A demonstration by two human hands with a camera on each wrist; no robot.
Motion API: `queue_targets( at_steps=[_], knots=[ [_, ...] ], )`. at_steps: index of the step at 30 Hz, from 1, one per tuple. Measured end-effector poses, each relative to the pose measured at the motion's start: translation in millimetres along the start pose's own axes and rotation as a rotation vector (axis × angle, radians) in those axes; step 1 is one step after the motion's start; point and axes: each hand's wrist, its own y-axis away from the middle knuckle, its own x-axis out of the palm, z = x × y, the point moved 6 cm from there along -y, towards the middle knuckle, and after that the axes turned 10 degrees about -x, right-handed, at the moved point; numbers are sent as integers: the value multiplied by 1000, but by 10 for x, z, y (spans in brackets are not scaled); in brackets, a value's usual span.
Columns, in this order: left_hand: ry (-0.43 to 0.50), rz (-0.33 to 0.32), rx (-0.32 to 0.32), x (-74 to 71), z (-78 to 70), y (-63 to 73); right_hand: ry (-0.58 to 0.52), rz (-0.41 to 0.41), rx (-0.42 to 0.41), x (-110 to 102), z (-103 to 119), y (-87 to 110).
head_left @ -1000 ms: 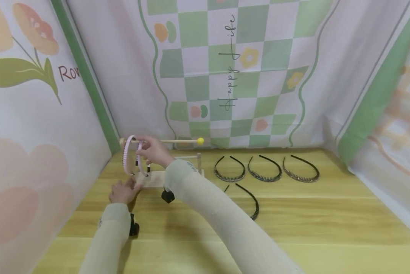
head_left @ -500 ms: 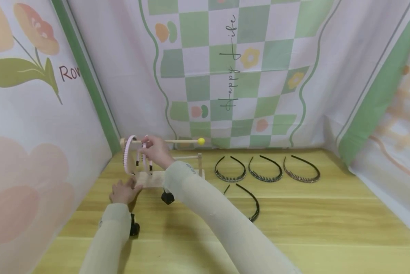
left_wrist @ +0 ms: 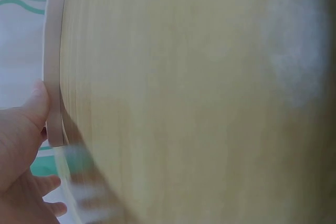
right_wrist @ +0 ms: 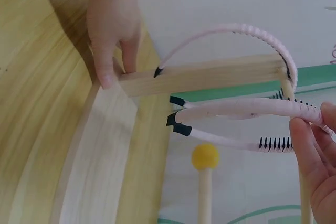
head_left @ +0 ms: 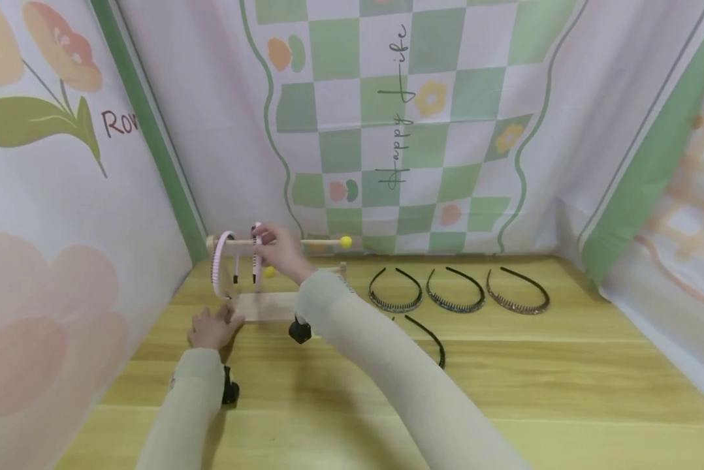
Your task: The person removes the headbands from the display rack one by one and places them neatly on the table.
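The right hand (head_left: 283, 251) is pinching a ribbed pink headband with black-tipped ends (head_left: 257, 261) between thumb and fingertips; the left hand (head_left: 209, 329) is holding the near left corner of a pale wooden two-rod stand (head_left: 270, 305), thumb and fingers only slightly parted. The pinched band is appearing to straddle the stand's upper rod (head_left: 322, 242), which is ending in a yellow ball (head_left: 345, 241); whether the rod is bearing its weight cannot be told. Farther left, a matching pink headband (head_left: 216, 267) is hanging unaided on that rod. To the right, three dark toothed headbands (head_left: 394, 307) are lying in a row on the wood-grain tabletop (head_left: 505, 378), a fourth dark headband (head_left: 433, 335) nearer, partly hidden by the sleeve. The work is looking incomplete: one band is hanging free, one is awaiting release, and four are lying off the stand.
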Motion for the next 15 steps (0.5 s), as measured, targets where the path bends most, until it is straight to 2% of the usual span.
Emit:
queue_targets(
  at_steps=[8, 15],
  knots=[
    [-4, 7, -5, 35, 61, 4, -71, -9, 23, -161, -29, 4],
    [13, -19, 22, 12, 19, -73, -102, -73, 10, -397, -6, -43]
  ],
)
